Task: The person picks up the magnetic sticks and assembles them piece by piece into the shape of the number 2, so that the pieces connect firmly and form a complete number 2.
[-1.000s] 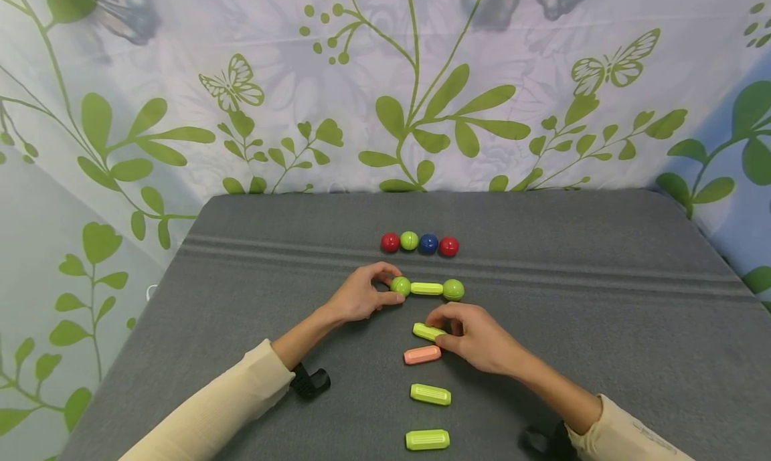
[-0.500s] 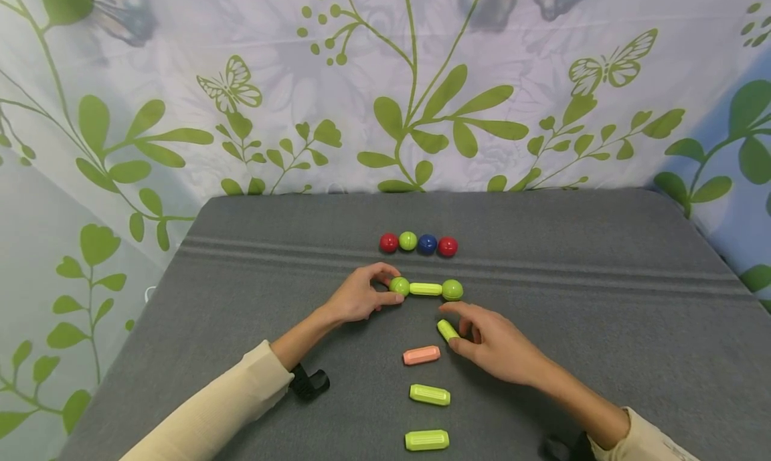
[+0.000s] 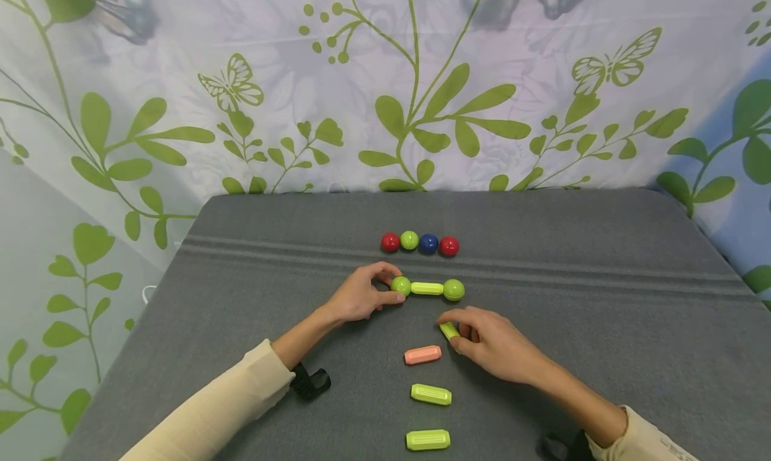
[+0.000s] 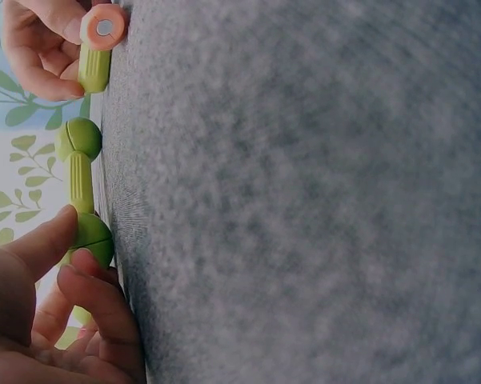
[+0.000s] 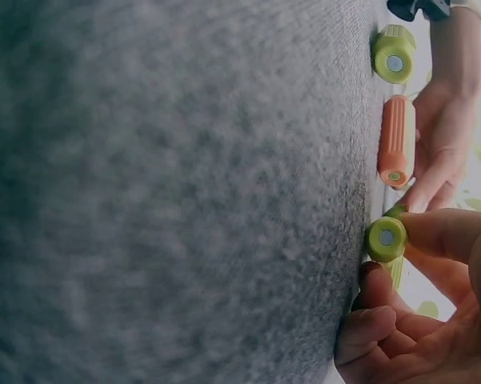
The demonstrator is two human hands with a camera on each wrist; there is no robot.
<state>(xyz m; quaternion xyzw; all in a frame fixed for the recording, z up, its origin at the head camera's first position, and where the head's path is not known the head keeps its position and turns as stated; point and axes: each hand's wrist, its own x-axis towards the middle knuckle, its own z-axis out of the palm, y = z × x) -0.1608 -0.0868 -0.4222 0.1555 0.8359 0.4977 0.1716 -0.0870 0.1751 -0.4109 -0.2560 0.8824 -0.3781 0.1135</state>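
Between the thumb and fingers of my left hand [image 3: 358,295] is a green ball [image 3: 400,285]. It joins a yellow-green stick [image 3: 427,288] with a second green ball [image 3: 454,290] at its right end, like a dumbbell on the grey cloth. My right hand [image 3: 494,346] pinches another yellow-green stick [image 3: 448,330], held slantwise just below the right ball. In the right wrist view a round metal disc shows in the end of that stick [image 5: 386,238], thumb and fingers on its sides. The fingers partly cover both the left ball and the held stick.
A salmon stick [image 3: 423,354] and two yellow-green sticks, the nearer one [image 3: 427,439] by the front, lie below the hands. Behind the dumbbell is a row of balls: red [image 3: 390,242], green [image 3: 409,240], blue [image 3: 429,243] and red [image 3: 449,246]. A patterned curtain [image 3: 289,113] hangs behind the table.
My right hand has moved right with the stick, which has turned from nearly sideways to a steep slant. The right index finger has come down onto the stick's far end. My left hand stays put.
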